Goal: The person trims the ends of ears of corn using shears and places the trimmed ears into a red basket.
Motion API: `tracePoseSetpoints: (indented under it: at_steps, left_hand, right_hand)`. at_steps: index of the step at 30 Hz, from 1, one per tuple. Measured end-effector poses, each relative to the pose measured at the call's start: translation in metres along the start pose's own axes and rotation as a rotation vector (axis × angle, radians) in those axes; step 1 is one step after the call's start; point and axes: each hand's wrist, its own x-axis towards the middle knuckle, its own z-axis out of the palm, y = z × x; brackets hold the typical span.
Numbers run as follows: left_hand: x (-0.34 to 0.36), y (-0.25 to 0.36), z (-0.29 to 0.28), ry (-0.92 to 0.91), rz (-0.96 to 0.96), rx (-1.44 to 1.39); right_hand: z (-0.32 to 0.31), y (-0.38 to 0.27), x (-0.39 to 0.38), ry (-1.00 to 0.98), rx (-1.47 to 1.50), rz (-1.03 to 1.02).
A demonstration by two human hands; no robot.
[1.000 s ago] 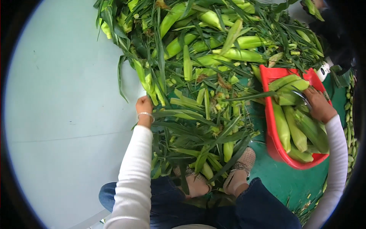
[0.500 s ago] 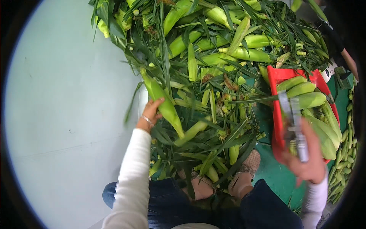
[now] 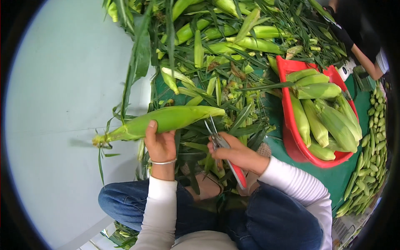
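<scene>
My left hand (image 3: 160, 143) is closed round a green ear of corn (image 3: 168, 120) in its husk, held crosswise above my knees. The stalk end, with a long trailing leaf (image 3: 135, 71), points left; the tapered tip points right. Just below that tip, my right hand (image 3: 239, 153) grips pruning shears (image 3: 221, 142) with a red handle. The blades are slightly parted and point up beside the tip. Whether they touch the husk I cannot tell.
A red plastic tub (image 3: 286, 129) at the right holds several husked ears (image 3: 312, 118). Corn and cut leaves (image 3: 233, 46) heap up at the far side. Small green pods (image 3: 368, 171) line the far right. Another person's dark-gloved hand (image 3: 341, 35) is at the top right. A pale wall (image 3: 62, 104) stands left.
My left hand has drawn the corn nearer and turned it from steeply slanted to nearly level. My right hand has swung left from beside the tub to the corn's tip, carrying the shears.
</scene>
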Motion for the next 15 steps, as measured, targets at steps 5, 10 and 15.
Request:
tracePoseSetpoints:
  at_steps: [5, 10, 15]
  left_hand:
    - [-0.03, -0.038, 0.006, 0.017, -0.035, 0.068]
    - [-0.017, -0.034, -0.009, -0.031, -0.157, -0.074]
    - [0.008, -0.023, -0.036, 0.007, -0.197, -0.034]
  right_hand:
    - [-0.011, 0.02, 0.009, 0.222, 0.014, -0.181]
    - [-0.011, 0.013, -0.01, 0.173, 0.12, -0.069]
    - [-0.019, -0.006, -0.009, 0.314, 0.567, -0.065]
